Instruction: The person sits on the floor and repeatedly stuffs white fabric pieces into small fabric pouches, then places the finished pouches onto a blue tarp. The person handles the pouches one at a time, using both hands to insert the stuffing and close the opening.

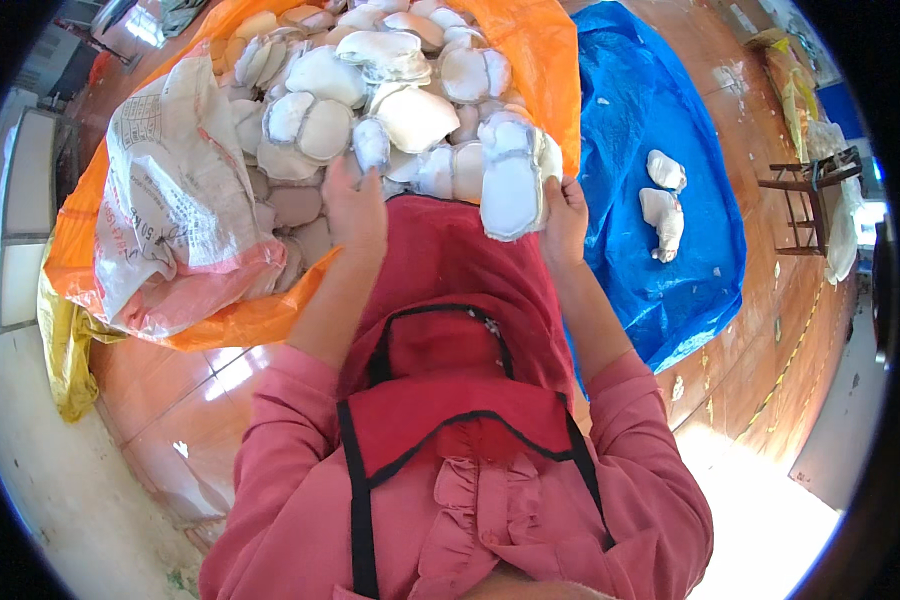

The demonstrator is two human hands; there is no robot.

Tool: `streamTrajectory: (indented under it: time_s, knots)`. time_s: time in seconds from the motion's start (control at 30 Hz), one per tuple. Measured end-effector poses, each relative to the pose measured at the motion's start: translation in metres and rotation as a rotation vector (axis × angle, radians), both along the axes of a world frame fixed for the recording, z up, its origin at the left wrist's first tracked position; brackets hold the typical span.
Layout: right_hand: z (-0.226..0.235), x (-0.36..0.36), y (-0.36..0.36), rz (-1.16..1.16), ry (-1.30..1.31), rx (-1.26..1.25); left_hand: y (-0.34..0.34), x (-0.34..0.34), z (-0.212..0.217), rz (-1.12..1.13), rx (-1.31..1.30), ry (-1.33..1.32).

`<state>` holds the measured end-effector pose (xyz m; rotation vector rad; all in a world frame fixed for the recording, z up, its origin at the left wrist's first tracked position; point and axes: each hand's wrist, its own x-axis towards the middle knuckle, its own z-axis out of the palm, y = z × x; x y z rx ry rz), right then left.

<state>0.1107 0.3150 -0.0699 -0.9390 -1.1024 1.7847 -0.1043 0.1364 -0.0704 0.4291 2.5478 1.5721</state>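
Observation:
A big heap of white padded cups [390,90] lies on an orange sheet [530,60] in front of me. My left hand [355,205] grips one small white cup [372,145] at the near edge of the heap. A larger white cup [510,195] hangs below my right hand [565,215], which is closed on it, just above my red apron [450,270].
A white woven sack [170,190] lies on the left side of the orange sheet. To the right a blue tarp [660,150] carries two white cups [663,205]. A dark wooden stool [810,195] stands at the far right on the reddish tiled floor [185,400].

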Motion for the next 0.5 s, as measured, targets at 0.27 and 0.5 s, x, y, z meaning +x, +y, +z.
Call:
streamTrajectory:
  time_s: [0.27,0.5]
  knots:
    - [0.029,0.005,-0.046,0.136,0.307,-0.132,-0.029,0.058,0.071,-0.354,0.401,-0.802]
    - [0.048,0.013,-0.086,0.416,0.402,-0.396,-0.035,0.082,0.062,-0.472,0.839,-1.084]
